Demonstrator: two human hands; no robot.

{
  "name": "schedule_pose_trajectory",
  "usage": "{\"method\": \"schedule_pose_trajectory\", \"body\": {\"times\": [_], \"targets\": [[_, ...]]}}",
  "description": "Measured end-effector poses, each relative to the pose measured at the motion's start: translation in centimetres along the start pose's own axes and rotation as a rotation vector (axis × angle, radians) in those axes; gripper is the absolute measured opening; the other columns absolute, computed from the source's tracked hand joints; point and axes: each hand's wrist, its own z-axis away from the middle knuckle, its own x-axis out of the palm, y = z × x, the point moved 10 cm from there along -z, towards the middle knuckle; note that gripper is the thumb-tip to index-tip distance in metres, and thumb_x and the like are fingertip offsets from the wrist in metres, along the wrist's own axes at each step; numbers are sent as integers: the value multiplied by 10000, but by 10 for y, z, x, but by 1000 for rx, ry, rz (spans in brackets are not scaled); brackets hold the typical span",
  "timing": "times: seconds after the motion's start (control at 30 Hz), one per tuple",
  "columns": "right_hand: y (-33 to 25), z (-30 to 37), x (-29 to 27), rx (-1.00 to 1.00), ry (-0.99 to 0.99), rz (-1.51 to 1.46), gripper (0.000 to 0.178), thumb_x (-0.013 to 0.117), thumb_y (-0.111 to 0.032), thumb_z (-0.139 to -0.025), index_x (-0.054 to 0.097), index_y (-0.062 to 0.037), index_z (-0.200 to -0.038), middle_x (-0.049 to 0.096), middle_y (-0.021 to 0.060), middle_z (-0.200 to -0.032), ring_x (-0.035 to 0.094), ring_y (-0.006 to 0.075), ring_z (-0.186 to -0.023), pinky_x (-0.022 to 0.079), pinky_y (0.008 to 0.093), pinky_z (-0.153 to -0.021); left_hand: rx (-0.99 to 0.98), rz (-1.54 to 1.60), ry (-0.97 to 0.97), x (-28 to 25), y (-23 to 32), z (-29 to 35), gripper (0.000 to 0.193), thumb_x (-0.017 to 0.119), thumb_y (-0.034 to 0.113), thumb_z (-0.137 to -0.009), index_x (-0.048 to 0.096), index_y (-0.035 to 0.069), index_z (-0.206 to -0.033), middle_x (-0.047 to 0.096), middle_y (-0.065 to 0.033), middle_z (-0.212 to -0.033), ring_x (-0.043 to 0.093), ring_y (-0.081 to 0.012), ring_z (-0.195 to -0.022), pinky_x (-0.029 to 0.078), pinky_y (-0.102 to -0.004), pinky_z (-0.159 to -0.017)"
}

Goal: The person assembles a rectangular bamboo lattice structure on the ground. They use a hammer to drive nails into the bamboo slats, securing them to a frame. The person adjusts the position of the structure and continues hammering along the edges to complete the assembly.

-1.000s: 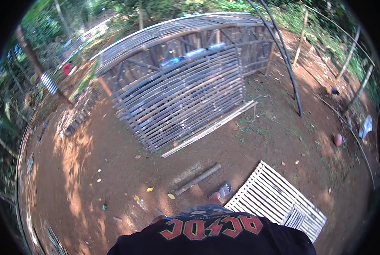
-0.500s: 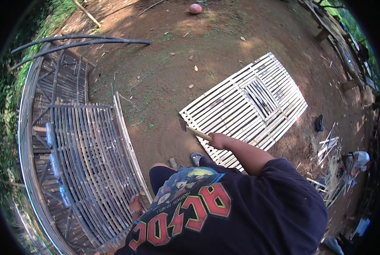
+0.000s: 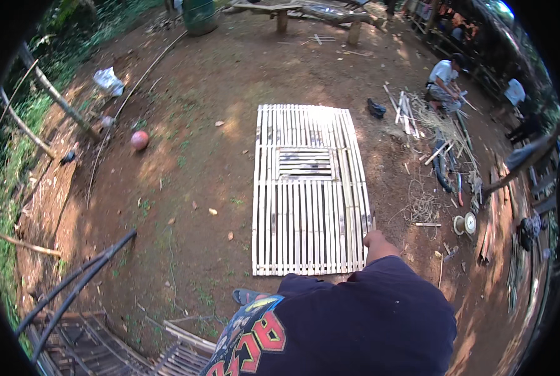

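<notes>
My right hand is closed beside the right edge of a pale bamboo slat panel that lies flat on the ground. Only a thin bit of the wooden-handled hammer in its grip shows above the fingers; the rest is hidden. The panel has long parallel slats and a framed rectangular section with crosswise slats. Below the picture or behind my body, my left hand is out of sight. One sandalled foot stands by the panel's near left corner.
A person crouches at the far right among split bamboo strips. Closer in lie a spool and tangled strips. A reddish ball rests at the left. Dark poles jut over a bamboo structure, lower left.
My view has swung to the right, so the panel now lies straight ahead. The bamboo bench has slid to the lower left. My left hand, earlier at the bench, has left the picture.
</notes>
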Motion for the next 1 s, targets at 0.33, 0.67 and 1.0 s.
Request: {"method": "schedule_pose_trajectory", "body": {"times": [0.33,0.67,1.0], "targets": [[-208,186,57,-376,-102,-104,330,605,-85,-863,701,23,-1159,749,240,-1015,753,362,-916,592,497,-789,81,-72,112,-325,157,-253,375,654,344,-1008,692,0,-1153,688,-72,-898,626,-189,-745,512,-405,-694],[-354,87,105,-469,-255,3,455,711,-115,-783,710,-61,-1234,746,212,-1087,713,389,-1068,550,483,-874,774,-125,14,-298,486,-346,450,666,341,-998,649,-20,-1267,710,-119,-1084,667,-218,-950,533,-346,-855],[-464,62,-139,-241,-13,-441,337,583,-75,-872,688,0,-1183,745,228,-1043,729,358,-929,562,462,-809,575,-731,-424,-206,630,-476,568,683,368,-970,618,-51,-1349,717,-221,-1237,701,-306,-1130,528,-388,-983]]}}
